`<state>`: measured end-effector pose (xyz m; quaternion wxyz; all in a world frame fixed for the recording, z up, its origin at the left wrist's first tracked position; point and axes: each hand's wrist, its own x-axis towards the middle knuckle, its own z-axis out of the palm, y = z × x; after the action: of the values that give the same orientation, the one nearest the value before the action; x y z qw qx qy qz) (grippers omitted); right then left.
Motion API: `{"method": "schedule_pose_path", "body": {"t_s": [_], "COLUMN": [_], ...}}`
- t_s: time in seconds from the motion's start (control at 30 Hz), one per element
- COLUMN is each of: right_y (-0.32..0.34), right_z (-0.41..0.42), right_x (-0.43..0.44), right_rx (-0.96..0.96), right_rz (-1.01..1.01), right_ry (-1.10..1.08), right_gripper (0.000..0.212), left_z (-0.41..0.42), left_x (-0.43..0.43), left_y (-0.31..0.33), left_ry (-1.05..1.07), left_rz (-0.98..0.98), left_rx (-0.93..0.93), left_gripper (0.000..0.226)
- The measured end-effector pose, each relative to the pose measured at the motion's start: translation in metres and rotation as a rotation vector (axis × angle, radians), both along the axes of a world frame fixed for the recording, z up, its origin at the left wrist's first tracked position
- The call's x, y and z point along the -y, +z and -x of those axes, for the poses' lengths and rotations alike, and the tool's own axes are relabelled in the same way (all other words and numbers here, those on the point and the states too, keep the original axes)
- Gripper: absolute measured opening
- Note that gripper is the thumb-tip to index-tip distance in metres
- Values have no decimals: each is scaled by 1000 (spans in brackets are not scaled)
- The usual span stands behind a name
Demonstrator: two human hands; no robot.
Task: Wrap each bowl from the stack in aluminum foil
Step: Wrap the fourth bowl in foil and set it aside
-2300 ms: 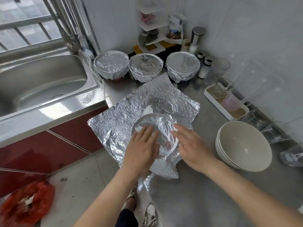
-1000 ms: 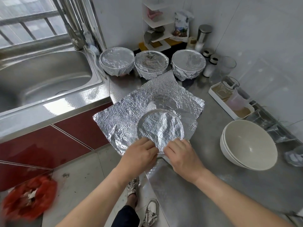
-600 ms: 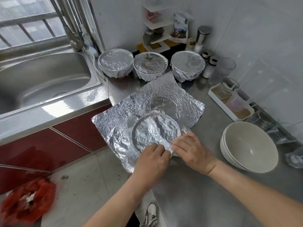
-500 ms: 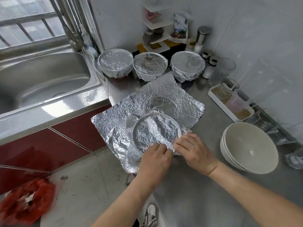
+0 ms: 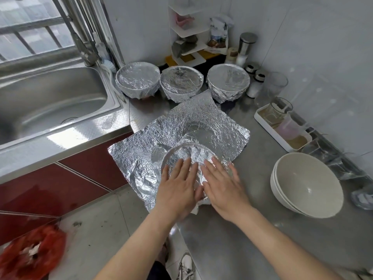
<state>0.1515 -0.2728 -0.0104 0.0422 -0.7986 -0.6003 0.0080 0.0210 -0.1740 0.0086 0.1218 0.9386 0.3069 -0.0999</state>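
My left hand (image 5: 177, 187) and right hand (image 5: 223, 187) lay flat, fingers straight, side by side on the covered bowl (image 5: 181, 153) at the counter's (image 5: 232, 239) near edge. Loose foil (image 5: 137, 156) spread leftward and away from me, so I judged my left hand nearer the next flap.

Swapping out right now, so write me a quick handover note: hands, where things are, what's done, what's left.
Left hand and right hand: both flat, fingers straight, pressing foil onto the bowl near the counter edge, on a spare foil sheet.
Done: three wrapped bowls at the back.
Left: finish tucking this one, then wrap the stack on the right, seemingly two bowls.
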Motion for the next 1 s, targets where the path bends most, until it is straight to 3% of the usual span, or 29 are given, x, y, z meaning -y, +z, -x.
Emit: {"method": "schedule_pose_path", "body": {"t_s": [0.13,0.3,0.43,0.57,0.63,0.77,1.0], "right_y": [-2,0,-1,5,10,19,16], "right_z": [-3,-1,3,-2,-11,-25,-27], "right_x": [-2,-8,-11,-21,-34,-58,-76], "right_rx": [-23,-187,-244,-289,-332,-434,-401], "right_rz": [-19,-90,-63,-307,-435,-308,-189], "right_ry": [-35,-156,-177,-272,-360,-467,-486], "right_gripper": [47,57,64,48,36,18,24], "left_z": [4,6,11,2,-8,-30,-41], "left_x": [-4,-8,-9,-18,-29,-54,-80], "left_y": [-4,-3,-5,1,9,21,12], "left_ry": [-8,1,0,68,198,402,412], "left_rz": [-53,-29,-35,-93,-49,41,84], "left_rx": [11,71,113,349,472,549,483], "left_gripper": [66,74,66,43,34,29,24]}}
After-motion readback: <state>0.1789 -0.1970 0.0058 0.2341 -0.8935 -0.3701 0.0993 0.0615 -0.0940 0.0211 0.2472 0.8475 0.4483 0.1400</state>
